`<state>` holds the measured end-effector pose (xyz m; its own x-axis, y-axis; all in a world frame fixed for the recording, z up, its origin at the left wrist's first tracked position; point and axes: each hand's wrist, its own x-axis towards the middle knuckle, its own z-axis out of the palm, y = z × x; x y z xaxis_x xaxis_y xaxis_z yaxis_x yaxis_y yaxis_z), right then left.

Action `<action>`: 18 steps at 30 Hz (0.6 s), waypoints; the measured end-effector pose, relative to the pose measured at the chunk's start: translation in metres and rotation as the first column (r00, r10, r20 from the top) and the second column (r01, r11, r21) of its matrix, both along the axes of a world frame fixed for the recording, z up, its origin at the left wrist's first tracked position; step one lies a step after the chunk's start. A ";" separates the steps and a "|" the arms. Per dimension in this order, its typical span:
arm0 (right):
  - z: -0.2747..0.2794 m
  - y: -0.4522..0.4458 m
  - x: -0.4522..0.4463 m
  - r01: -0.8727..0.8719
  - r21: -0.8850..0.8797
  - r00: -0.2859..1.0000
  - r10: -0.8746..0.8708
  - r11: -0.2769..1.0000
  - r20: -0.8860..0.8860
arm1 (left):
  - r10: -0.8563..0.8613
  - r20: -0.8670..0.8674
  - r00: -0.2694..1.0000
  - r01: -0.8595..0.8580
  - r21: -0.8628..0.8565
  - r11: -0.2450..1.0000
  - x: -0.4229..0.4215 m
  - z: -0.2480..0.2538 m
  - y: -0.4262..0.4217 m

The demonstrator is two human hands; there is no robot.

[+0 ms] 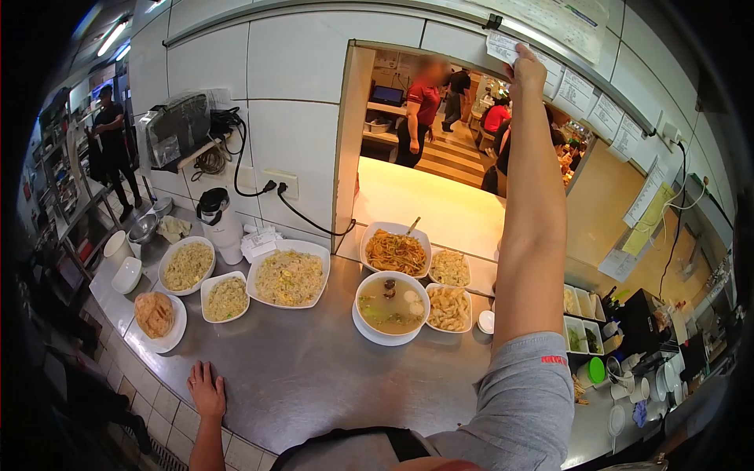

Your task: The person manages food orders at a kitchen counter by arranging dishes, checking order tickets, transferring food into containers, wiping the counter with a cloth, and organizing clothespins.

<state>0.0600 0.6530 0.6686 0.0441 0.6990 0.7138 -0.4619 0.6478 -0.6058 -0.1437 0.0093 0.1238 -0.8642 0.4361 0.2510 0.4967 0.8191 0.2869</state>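
My right hand [528,69] is raised to the metal rail above the serving window, its fingers pinching a printed order slip [500,47]. My left hand [206,390] lies flat on the steel counter [314,385] near its front edge, fingers apart, holding nothing. Nearest to it is a plate with a puffy golden-brown food [154,315]. Ahead of me stand a bowl of soup [390,304] on a plate, a bowl of noodles [395,253] with a utensil in it, a dish of pale fried pieces [449,308], and fried rice [288,279] among several rice dishes.
More order slips [576,94] hang along the rail to the right. A white tumbler [222,228] stands against the tiled wall, below black power cords [314,222]. Through the window a person in a red shirt [422,110] stands. Food containers [583,334] fill the right side.
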 end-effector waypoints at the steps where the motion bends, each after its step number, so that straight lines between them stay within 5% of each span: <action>1: 0.001 0.002 0.000 -0.022 0.008 1.000 0.022 1.000 0.004 | 0.000 -0.003 1.000 0.000 0.002 1.000 -0.001 -0.001 0.000; 5: -0.004 0.001 0.005 -0.046 0.038 0.999 0.045 0.998 0.022 | -0.001 -0.009 1.000 0.001 0.000 1.000 -0.002 -0.004 -0.001; 8: -0.016 -0.033 0.019 0.112 0.105 0.976 -0.129 0.988 0.175 | 0.002 -0.013 1.000 -0.002 -0.006 1.000 -0.003 -0.007 -0.002; 9: -0.021 -0.029 0.024 0.347 0.269 0.893 -0.404 0.898 0.197 | 0.003 -0.015 1.000 -0.004 -0.008 1.000 -0.004 -0.009 -0.002; 11: -0.032 -0.029 0.034 0.664 0.564 0.536 -0.838 0.491 0.098 | -0.001 -0.018 1.000 0.001 -0.006 1.000 -0.003 -0.009 -0.001; 15: -0.043 -0.018 0.046 0.659 0.710 0.199 -0.968 0.248 0.153 | 0.005 -0.025 1.000 -0.005 -0.008 1.000 -0.003 -0.010 -0.001; 18: -0.049 -0.004 0.050 0.650 0.713 0.195 -0.964 0.263 0.178 | -0.014 -0.037 0.999 0.014 -0.002 1.000 -0.003 -0.010 -0.002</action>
